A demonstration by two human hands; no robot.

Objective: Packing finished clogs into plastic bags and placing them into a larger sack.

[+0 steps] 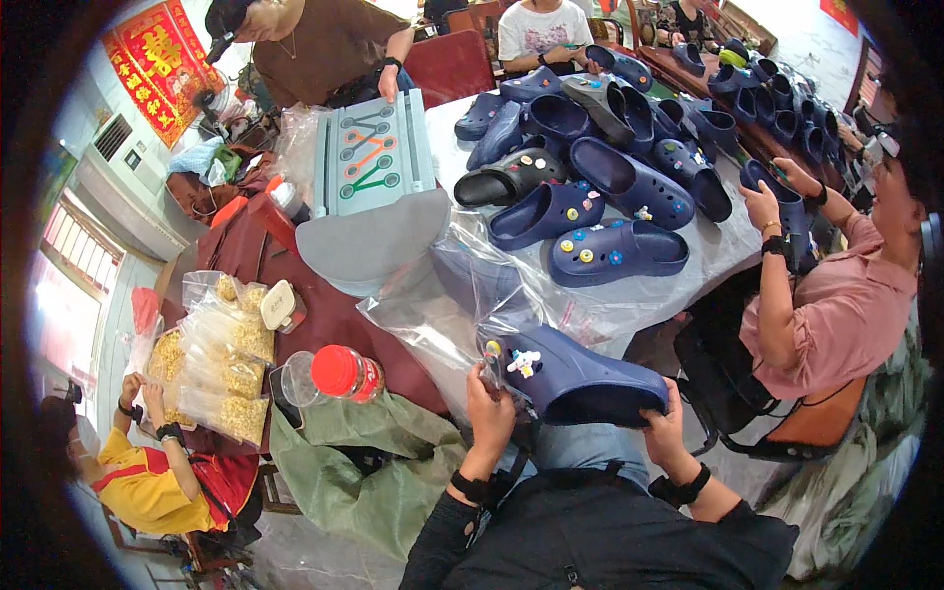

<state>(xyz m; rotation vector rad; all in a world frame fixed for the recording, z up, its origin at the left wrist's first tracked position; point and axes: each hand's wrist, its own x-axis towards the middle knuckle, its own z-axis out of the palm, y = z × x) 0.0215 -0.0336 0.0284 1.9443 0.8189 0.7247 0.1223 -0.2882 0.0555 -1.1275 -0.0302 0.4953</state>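
Note:
Between my two hands is a navy blue foam clog (pixel 590 366), held up before my lap with its opening turned toward me. Small charms, a white figure and a yellow one, sit on its toe end. My left hand (pixel 489 413) is closed on the toe end, at the left. At the right, my right hand (pixel 667 425) grips the heel rim. A clear plastic bag (pixel 433 310) lies just beyond the clog, over the table edge. More navy clogs are heaped on the table ahead, the nearest a clog with charms (pixel 619 254).
A grey-blue folding board (pixel 376 152) and a grey flat piece (pixel 374 241) lie left of the heap. Bags of yellow pieces (pixel 231 364), a red-lidded jar (pixel 339 372) and a green sack (pixel 364 462) are at left. A person in pink (pixel 816 305) sits at right, handling a clog.

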